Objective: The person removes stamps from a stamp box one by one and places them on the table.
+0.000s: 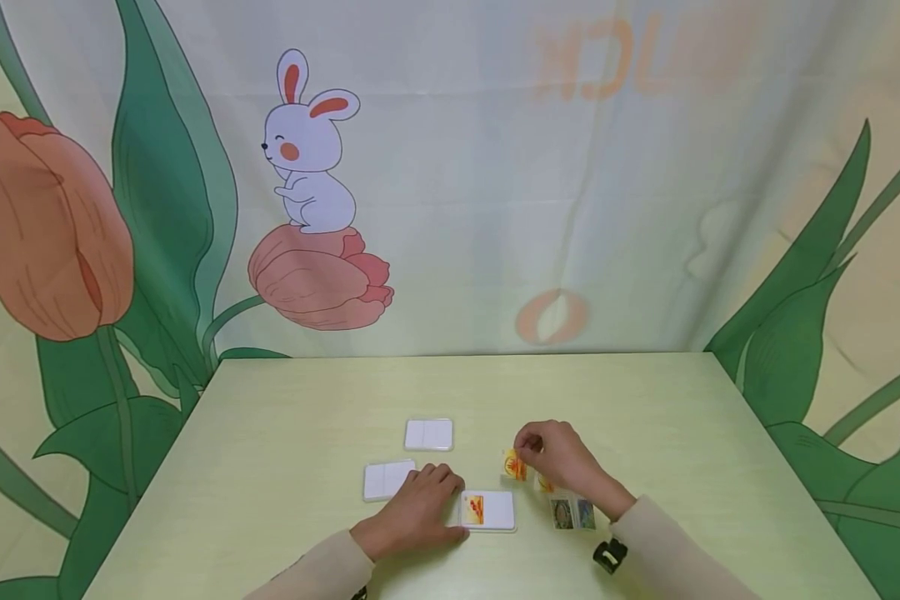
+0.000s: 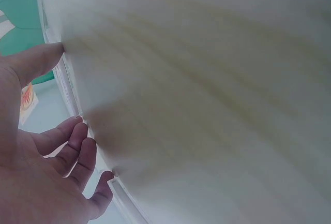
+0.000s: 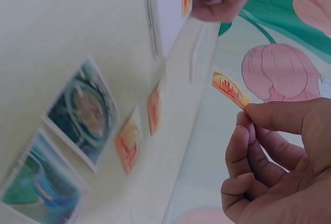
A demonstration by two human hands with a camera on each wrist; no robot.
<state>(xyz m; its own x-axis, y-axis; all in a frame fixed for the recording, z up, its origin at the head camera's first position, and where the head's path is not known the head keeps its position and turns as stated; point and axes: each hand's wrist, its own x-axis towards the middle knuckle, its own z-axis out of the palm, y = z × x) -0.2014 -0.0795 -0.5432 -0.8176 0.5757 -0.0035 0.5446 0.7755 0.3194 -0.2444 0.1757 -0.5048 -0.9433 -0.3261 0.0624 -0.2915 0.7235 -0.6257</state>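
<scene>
Between thumb and index finger, my right hand [image 1: 558, 454] pinches a small orange-and-yellow stamp [image 3: 227, 88], raised above the table in the right wrist view. Two similar orange stamps [image 3: 154, 111] lie below it, beside two larger stamps, one dark with an oval picture [image 3: 85, 113], the other green and blue [image 3: 44, 182]. My left hand [image 1: 417, 512] holds a flat white case [image 1: 498, 510] by its left end, thumb at the near corner and index finger at the far one. Inside the case, at its left, sits another orange stamp [image 1: 476, 509].
A second white case [image 1: 384, 482] lies just left of my left hand, partly behind its fingers. Farther back is a third white case [image 1: 429, 434]. A curtain [image 1: 457, 167] with a printed rabbit and tulips hangs behind the pale table [image 1: 285, 417].
</scene>
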